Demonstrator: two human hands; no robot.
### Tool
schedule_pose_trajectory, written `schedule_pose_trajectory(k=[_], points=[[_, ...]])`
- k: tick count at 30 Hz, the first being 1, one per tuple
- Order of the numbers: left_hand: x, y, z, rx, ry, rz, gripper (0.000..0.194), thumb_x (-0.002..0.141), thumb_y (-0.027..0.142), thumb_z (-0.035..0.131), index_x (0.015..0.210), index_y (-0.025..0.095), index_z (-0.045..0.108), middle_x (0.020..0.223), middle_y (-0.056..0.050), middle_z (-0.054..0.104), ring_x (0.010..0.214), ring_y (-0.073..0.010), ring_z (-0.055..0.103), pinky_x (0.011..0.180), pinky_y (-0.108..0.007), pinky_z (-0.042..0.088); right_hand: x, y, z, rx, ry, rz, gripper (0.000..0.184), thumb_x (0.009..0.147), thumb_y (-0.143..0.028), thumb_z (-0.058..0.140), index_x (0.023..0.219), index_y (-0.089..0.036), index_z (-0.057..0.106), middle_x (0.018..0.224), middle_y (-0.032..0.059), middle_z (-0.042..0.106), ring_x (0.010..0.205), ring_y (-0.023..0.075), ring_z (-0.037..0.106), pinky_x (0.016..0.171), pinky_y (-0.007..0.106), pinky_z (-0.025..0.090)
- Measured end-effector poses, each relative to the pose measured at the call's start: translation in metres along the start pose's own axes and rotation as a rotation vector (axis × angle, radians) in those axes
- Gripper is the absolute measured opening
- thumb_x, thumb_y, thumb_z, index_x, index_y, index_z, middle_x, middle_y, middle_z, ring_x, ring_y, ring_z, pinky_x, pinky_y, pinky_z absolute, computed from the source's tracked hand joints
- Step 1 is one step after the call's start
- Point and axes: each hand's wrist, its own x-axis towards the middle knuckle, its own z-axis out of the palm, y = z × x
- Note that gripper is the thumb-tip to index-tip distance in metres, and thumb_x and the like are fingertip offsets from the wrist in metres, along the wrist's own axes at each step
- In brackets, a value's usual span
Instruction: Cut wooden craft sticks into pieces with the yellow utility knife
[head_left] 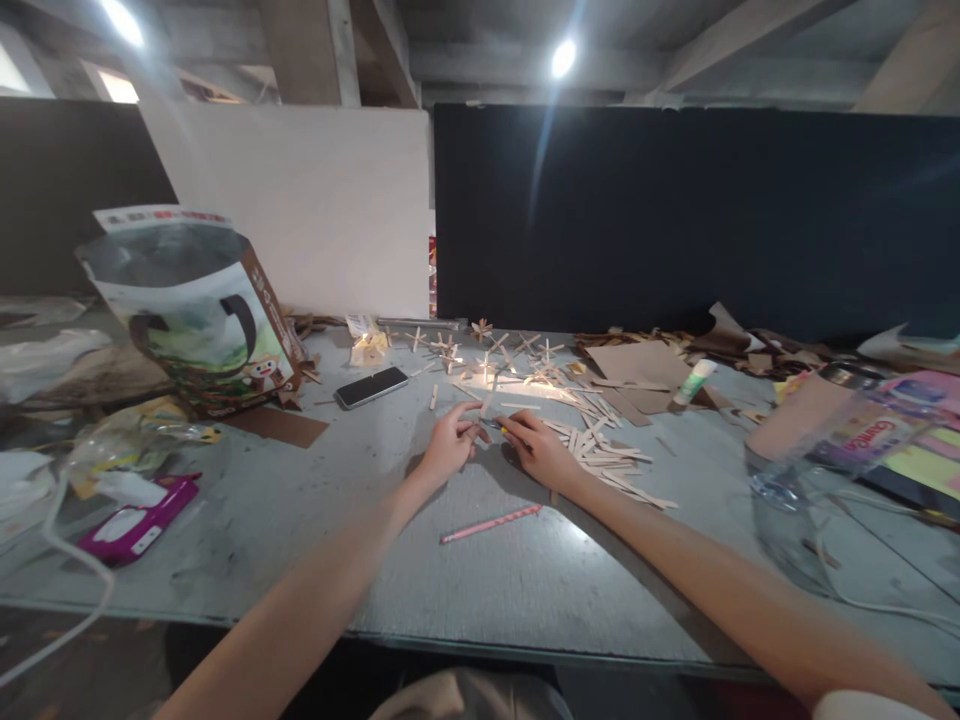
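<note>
My left hand (450, 443) is closed on a small piece of crossed thin wooden sticks (488, 398), one of which points upward. Close beside it, my right hand (541, 448) pinches a small thin tool with a yellow part (502, 428); its tip meets the sticks, and its exact kind is too small to tell. A pile of loose wooden sticks (604, 460) lies just right of my right hand. Beyond both hands, several crossed-stick pieces (450, 357) stand on the table. A pink pencil (491, 524) rests nearer to me.
Left of the hands are a phone (371, 387), a large printed bag (206, 325) and a purple packet (139, 522). To the right lie brown cardboard (637, 365), a glue stick (695, 382) and a clear bottle (795, 430). A dark panel (690, 215) borders the grey table (337, 560).
</note>
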Motion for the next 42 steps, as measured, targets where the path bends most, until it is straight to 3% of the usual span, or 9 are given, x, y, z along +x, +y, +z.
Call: schedule_pose_trajectory(k=[9,23,26,31,42], points=[[-0.0004,0.0036,0.0011,-0.053,-0.038,-0.011,0.040,0.078,0.032,0.067,0.113,0.016,0.056,0.065,0.001,0.068,0.038,-0.0074,0.050,0.046,-0.021,0.044,-0.0010,0.0005,0.0003,0.006,-0.023,0.001,0.039,0.101,-0.023,0.044,0.136,-0.027,0.061,0.103,0.0099,0.060,0.091,0.0219,0.063,0.083,0.039,0.057],[-0.0028,0.0023,0.0006,-0.045,-0.100,-0.026,0.038,0.080,0.025,0.065,0.115,0.015,0.052,0.067,0.001,0.068,0.040,-0.0088,0.053,0.044,-0.021,0.041,-0.0027,0.0043,0.0043,0.035,-0.009,-0.014,0.043,0.098,-0.016,0.045,0.136,-0.027,0.061,0.103,0.0094,0.060,0.091,0.0209,0.062,0.082,0.038,0.057],[-0.0033,0.0001,0.0014,-0.010,-0.103,-0.044,0.047,0.081,0.021,0.062,0.126,0.014,0.049,0.066,0.002,0.067,0.040,-0.0086,0.052,0.044,-0.020,0.040,-0.0033,0.0054,0.0042,0.029,-0.029,-0.013,0.044,0.097,-0.015,0.047,0.136,-0.027,0.062,0.103,0.0094,0.060,0.092,0.0208,0.062,0.083,0.038,0.057],[-0.0046,0.0029,0.0031,0.005,-0.127,0.014,0.079,0.084,0.017,0.059,0.155,0.018,0.025,0.064,0.004,0.066,0.040,-0.0081,0.052,0.046,-0.019,0.039,-0.0034,0.0058,0.0019,0.021,-0.045,-0.019,0.043,0.097,-0.015,0.046,0.136,-0.026,0.062,0.103,0.0098,0.060,0.091,0.0208,0.063,0.082,0.038,0.057],[-0.0046,0.0011,0.0037,0.004,-0.132,0.015,0.069,0.085,0.022,0.057,0.151,0.018,0.036,0.061,0.004,0.063,0.041,-0.0085,0.051,0.044,-0.018,0.038,-0.0018,0.0025,-0.0019,0.046,-0.063,-0.018,0.044,0.098,-0.015,0.045,0.138,-0.027,0.061,0.104,0.0098,0.061,0.094,0.0212,0.063,0.086,0.039,0.056]])
